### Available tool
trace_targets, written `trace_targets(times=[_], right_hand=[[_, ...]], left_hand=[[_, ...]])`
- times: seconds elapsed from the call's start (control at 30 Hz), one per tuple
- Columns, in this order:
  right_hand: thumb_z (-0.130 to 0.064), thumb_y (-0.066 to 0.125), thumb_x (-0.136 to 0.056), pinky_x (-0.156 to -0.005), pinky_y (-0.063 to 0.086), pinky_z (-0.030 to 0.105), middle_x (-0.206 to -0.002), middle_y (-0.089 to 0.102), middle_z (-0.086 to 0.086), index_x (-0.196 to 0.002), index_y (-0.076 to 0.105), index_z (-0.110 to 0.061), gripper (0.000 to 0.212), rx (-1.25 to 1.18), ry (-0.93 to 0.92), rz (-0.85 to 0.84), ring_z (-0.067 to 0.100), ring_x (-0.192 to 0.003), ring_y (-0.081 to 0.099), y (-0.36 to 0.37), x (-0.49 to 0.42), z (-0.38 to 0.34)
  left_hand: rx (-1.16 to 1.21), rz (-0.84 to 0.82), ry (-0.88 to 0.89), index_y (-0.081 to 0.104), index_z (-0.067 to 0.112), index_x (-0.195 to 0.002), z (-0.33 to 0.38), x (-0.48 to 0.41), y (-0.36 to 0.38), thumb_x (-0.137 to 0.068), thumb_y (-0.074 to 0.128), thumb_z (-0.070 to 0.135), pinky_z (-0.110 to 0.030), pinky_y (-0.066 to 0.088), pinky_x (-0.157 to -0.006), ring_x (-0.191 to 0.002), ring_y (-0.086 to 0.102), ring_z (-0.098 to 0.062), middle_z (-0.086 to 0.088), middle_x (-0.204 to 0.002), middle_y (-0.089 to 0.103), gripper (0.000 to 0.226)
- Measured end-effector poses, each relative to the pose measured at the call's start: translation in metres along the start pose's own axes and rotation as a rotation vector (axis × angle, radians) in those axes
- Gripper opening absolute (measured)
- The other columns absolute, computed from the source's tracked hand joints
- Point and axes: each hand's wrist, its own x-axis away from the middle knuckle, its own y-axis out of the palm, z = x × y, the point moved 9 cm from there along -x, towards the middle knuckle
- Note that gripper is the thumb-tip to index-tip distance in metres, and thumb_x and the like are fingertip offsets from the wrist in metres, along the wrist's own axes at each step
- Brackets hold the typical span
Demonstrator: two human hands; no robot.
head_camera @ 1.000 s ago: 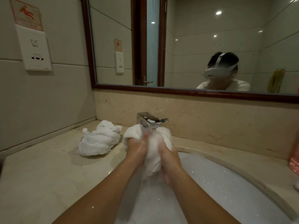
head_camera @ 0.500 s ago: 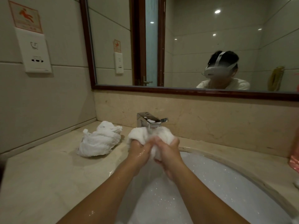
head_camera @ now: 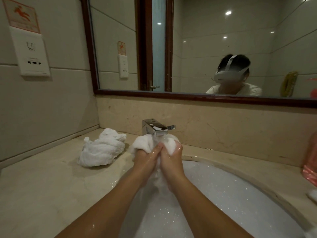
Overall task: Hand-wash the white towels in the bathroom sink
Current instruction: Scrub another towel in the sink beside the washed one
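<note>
The counter [head_camera: 42, 186] spans the left, and the foamy sink [head_camera: 240, 194] fills the near right. A bunched towel [head_camera: 103, 152] lies on the counter, far left of the basin; whether it is washed I cannot tell. Over the sink's far edge, the left hand [head_camera: 147, 160] and right hand [head_camera: 171, 160] clench a second towel [head_camera: 144, 143] under the faucet [head_camera: 157, 128]. It looks mid-wash, with wringing left to do.

A crumpled white towel [head_camera: 102, 150] lies on the beige counter [head_camera: 42, 182].

The tap [head_camera: 157, 129] is glossy chrome. Below it the held towel [head_camera: 142, 144] is wet terry cloth; left of it the spare towel [head_camera: 101, 151] looks nubbly. The counter [head_camera: 42, 186] is polished stone, the sink [head_camera: 240, 194] smooth glaze.
</note>
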Motion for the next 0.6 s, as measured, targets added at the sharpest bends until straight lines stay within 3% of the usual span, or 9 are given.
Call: trace_targets(times=[0.07, 0.1, 0.2, 0.33, 0.4, 0.5, 0.6], right_hand=[[-0.045, 0.064, -0.103, -0.077, 0.056, 0.031, -0.122, 0.06, 0.001, -0.143, 0.028, -0.033, 0.055, 0.037, 0.006, 0.041, 0.016, -0.097, 0.064, -0.008, -0.002, 0.003], [-0.046, 0.067, -0.101, -0.074, 0.056, 0.031, -0.117, 0.061, 0.002, -0.139, 0.028, -0.029, 0.057, 0.054, 0.022, 0.079, 0.017, -0.095, 0.065, -0.013, -0.002, 0.006], [-0.047, 0.076, -0.093, -0.09, 0.061, 0.045, -0.119, 0.067, 0.01, -0.137, 0.042, -0.011, 0.066, 0.04, 0.12, 0.177, 0.032, -0.103, 0.07, -0.022, -0.006, 0.02], [-0.033, 0.081, -0.089, -0.092, 0.06, 0.049, -0.122, 0.064, 0.016, -0.137, 0.042, -0.014, 0.065, -0.079, 0.214, 0.169, 0.037, -0.105, 0.068, -0.025, -0.006, 0.024], [-0.032, 0.084, -0.085, -0.085, 0.062, 0.047, -0.12, 0.068, 0.016, -0.142, 0.05, -0.01, 0.07, -0.115, 0.223, 0.177, 0.036, -0.1, 0.071, -0.029, -0.01, 0.024], [-0.037, 0.086, -0.084, -0.072, 0.06, 0.038, -0.112, 0.074, 0.015, -0.136, 0.061, -0.006, 0.065, -0.202, 0.203, 0.162, 0.034, -0.093, 0.074, -0.029, -0.01, 0.021], [-0.049, 0.088, -0.077, -0.086, 0.063, 0.051, -0.127, 0.07, 0.018, -0.143, 0.055, -0.008, 0.084, -0.261, 0.218, 0.163, 0.037, -0.106, 0.072, -0.028, -0.007, 0.023]], left_hand=[[-0.024, 0.009, -0.04, 0.066, 0.021, -0.128, -0.006, 0.0, 0.0, -0.072, 0.078, 0.066, -0.05, 0.061, -0.094, -0.103, 0.075, -0.024, -0.003, -0.112, 0.078, 0.073], [-0.042, 0.036, -0.056, 0.067, 0.02, -0.123, -0.007, 0.0, -0.001, -0.074, 0.078, 0.064, -0.051, 0.062, -0.092, -0.098, 0.076, -0.025, -0.004, -0.107, 0.078, 0.067], [-0.101, 0.153, -0.069, 0.066, 0.016, -0.101, -0.006, 0.0, -0.01, -0.095, 0.072, 0.043, -0.043, 0.062, -0.084, -0.086, 0.074, -0.028, -0.01, -0.09, 0.074, 0.028], [-0.144, 0.182, -0.064, 0.063, 0.017, -0.092, -0.007, -0.005, -0.015, -0.1, 0.067, 0.04, -0.042, 0.06, -0.085, -0.086, 0.072, -0.026, -0.011, -0.093, 0.073, 0.025], [-0.111, 0.153, -0.073, 0.061, 0.022, -0.097, -0.008, -0.005, -0.015, -0.099, 0.067, 0.046, -0.036, 0.058, -0.083, -0.086, 0.071, -0.02, -0.004, -0.094, 0.072, 0.024], [-0.017, 0.122, -0.122, 0.065, 0.019, -0.112, -0.014, -0.003, -0.014, -0.095, 0.067, 0.058, -0.043, 0.061, -0.092, -0.094, 0.075, -0.025, -0.006, -0.102, 0.076, 0.042], [-0.008, 0.095, -0.186, 0.063, 0.018, -0.133, -0.018, -0.003, -0.015, -0.086, 0.06, 0.078, -0.048, 0.058, -0.099, -0.104, 0.073, -0.029, -0.008, -0.116, 0.075, 0.076]])
